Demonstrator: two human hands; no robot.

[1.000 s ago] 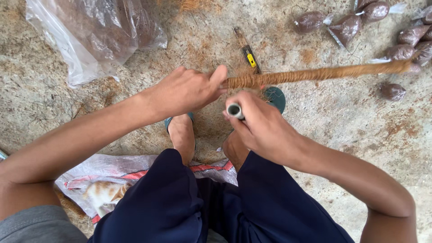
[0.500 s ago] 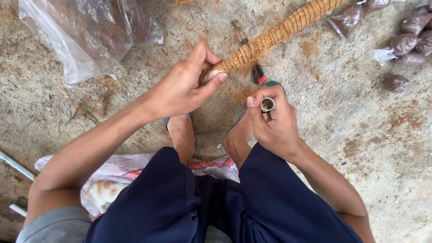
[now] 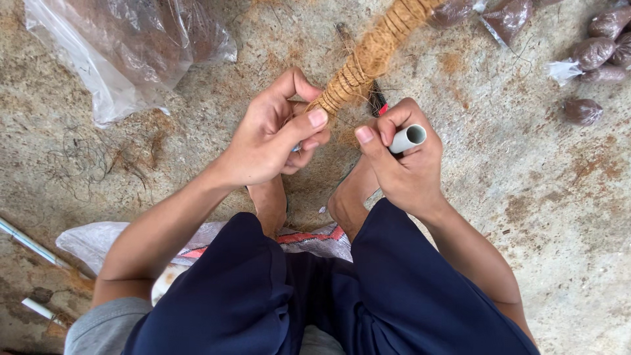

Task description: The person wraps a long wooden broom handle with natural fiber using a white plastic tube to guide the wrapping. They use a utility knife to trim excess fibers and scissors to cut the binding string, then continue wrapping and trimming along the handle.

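A long stick wrapped in brown coir fibre [image 3: 374, 49] slants from the top of the view down toward my hands. My left hand [image 3: 273, 135] grips its lower end, thumb and fingers closed around the fibre. My right hand [image 3: 401, 161] is just to the right of that end and holds a short grey plastic tube [image 3: 407, 138], its open mouth facing up and right. Both hands are above my bare feet [image 3: 345, 197] on the concrete floor.
A clear plastic bag of brown fibre [image 3: 131, 46] lies at the top left. Several small filled brown bags [image 3: 595, 52] sit at the top right. A dark tool with a red mark [image 3: 378, 102] lies under the stick. White pipes [image 3: 29, 243] lie at the left edge, a woven sack [image 3: 98, 236] under me.
The wrapped stick has swung from lying across the floor to pointing steeply up and away. Both hands have moved closer together at its lower end, and the grey tube has tilted.
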